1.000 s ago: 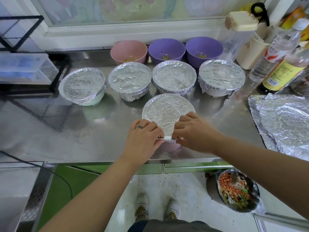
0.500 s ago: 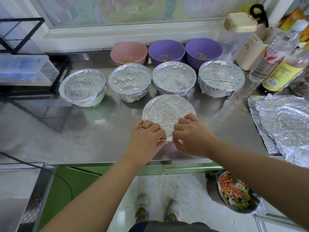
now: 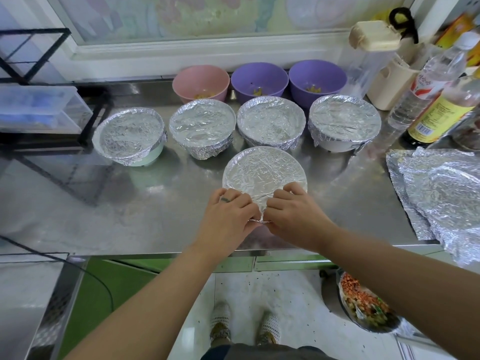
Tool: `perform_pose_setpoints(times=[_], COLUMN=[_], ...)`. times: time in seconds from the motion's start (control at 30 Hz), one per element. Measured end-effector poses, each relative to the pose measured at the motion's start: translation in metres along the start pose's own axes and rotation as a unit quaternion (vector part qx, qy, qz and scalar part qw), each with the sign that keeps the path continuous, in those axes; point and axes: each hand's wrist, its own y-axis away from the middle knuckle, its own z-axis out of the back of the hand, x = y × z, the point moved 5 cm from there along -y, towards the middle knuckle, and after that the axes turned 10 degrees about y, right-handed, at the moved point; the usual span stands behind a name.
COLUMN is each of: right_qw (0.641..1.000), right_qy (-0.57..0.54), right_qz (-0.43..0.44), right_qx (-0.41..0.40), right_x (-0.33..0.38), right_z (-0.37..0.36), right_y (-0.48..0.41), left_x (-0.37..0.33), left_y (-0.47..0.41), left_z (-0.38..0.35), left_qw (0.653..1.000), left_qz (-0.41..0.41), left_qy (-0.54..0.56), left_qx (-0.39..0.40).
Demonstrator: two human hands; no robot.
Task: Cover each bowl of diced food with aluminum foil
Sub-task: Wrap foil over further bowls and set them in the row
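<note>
Fingers of both hands pinch the foil at the near rim of the front bowl.

Side by side and almost touching, the left hand and right hand have their fingers curled tight round a crimped fold of foil and press it down over the rim. The rest of that sheet lies flat and tucked round the front bowl, which stands on the counter near its front edge. Just behind the front bowl, four covered bowls stand in a row, done. Further behind it, a pink bowl and two purple bowls are open, with a little yellow food inside. Spare foil sheets lie well to the right of the front bowl. By my reckoning four are wrapped, a fifth is nearly so, and three are left.
</note>
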Motion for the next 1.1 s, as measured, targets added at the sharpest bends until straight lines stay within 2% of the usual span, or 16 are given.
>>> perform_pose_setpoints(times=[0.13,0.27,0.37,0.43,0.53,0.77,1.1], right_qw=[1.000,0.995,0.990,0.988,0.988,0.996,0.999], right_qy=[-0.023,-0.069,-0.095,-0.107,-0.111,-0.064,-0.049], right_qz=[-0.018,0.025,0.014,0.006,0.023,0.051,-0.011], right_qx=[-0.004,0.072,0.103,0.107,0.102,0.035,-0.005], right_x=[0.001,-0.009,-0.027,-0.033,-0.030,-0.013,-0.003], right_z=[0.005,0.007,0.005,0.006,0.007,0.002,-0.002], right_y=[0.000,0.003,0.009,0.010,0.005,-0.002,-0.003], left_x=[0.003,0.021,0.041,0.040,0.023,0.016,0.016], left_y=[0.001,0.005,0.010,0.014,0.015,0.012,0.010], left_z=[0.000,0.012,0.025,0.024,0.013,0.005,0.006], left_qw=[1.000,0.999,1.000,0.999,0.998,0.998,0.998], left_qz=[-0.017,-0.038,-0.018,-0.035,-0.061,-0.054,-0.044], left_qy=[0.007,0.002,-0.021,-0.033,-0.023,-0.007,0.000], left_qx=[-0.004,0.003,-0.015,-0.002,0.001,-0.034,-0.036])
